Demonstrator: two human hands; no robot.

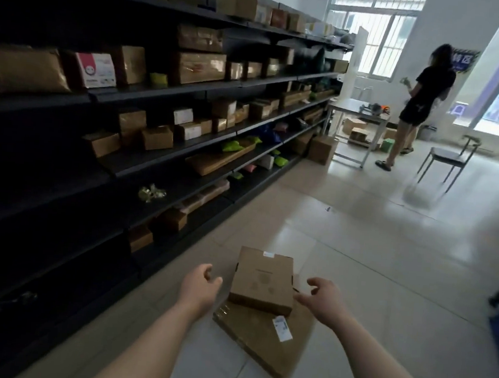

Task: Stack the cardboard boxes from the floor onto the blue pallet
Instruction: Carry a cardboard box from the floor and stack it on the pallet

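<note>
Left hand and right hand hovered empty, loosely curled, flanking a small cardboard box atop a flat carton. Both boxes sat unlifted on the floor; no pallet showed.

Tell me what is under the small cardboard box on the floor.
The small box rests on a larger flat cardboard box with a white label, lying on the tiled floor. The larger box's far part is covered.

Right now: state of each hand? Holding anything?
Left hand: open, fingers loosely curled, holding nothing, just left of the small cardboard box.
Right hand: open, loosely curled, holding nothing, at the box's right edge.
</note>
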